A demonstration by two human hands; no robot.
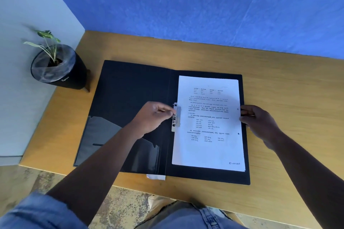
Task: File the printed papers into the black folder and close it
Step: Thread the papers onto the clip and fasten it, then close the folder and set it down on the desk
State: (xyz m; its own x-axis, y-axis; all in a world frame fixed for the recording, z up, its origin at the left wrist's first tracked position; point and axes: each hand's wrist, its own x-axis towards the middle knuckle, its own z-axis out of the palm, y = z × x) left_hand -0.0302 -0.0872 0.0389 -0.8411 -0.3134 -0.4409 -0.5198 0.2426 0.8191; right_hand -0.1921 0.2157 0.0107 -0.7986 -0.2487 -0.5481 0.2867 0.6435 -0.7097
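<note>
The black folder (130,91) lies open flat on the wooden desk. A stack of white printed papers (208,147) rests on its right half, text facing up. A metal clip (176,117) sits at the papers' left edge, beside the folder's spine. My left hand (154,117) pinches the clip's lever with its fingertips. My right hand (258,119) holds the papers' right edge, thumb on top. The folder's left half has a grey inner pocket (100,135).
A black pot with a small green plant (55,65) stands at the desk's back left corner, by a pale wall. A blue wall runs behind the desk (288,98). A white scrap (156,177) pokes out under the folder's front edge.
</note>
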